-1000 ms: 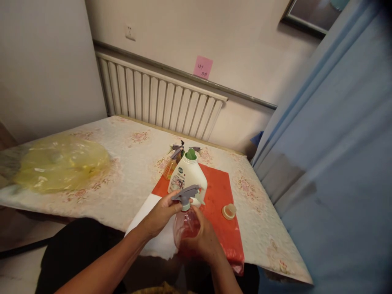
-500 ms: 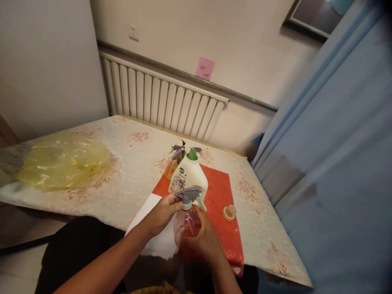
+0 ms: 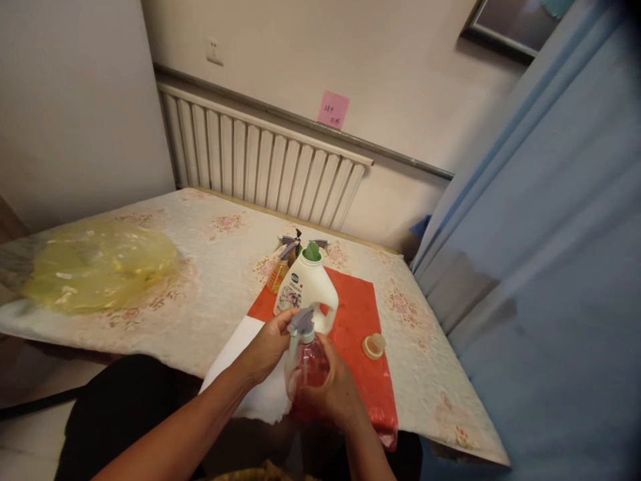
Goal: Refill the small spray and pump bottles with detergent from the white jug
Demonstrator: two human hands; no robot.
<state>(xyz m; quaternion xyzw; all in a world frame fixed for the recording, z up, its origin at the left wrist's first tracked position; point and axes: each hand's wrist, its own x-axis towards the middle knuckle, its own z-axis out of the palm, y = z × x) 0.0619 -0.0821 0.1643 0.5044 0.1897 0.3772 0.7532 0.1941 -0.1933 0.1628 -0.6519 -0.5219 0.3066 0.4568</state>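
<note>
A clear pink spray bottle (image 3: 311, 367) is upright in front of me, near the table's front edge. My right hand (image 3: 336, 394) wraps round its body. At the top, the fingers of my left hand (image 3: 273, 344) grip the grey spray head (image 3: 302, 322), whose pale trigger points down on the left side. Just behind it stands a white detergent jug (image 3: 313, 287) with its cap off and a green spout showing. An orange spray bottle (image 3: 277, 275) and further grey spray heads stand behind the jug, partly hidden.
A red and white sheet (image 3: 358, 334) lies under the bottles. On its right edge sits a pale cap (image 3: 373, 346). A yellow plastic bag (image 3: 105, 267) lies on the left of the flowered tablecloth (image 3: 215, 267). A blue curtain (image 3: 541, 267) hangs along the right.
The spray head has turned on the bottle: its trigger pointed right before and now points left. My left hand has turned with it, while my right hand stays round the body.
</note>
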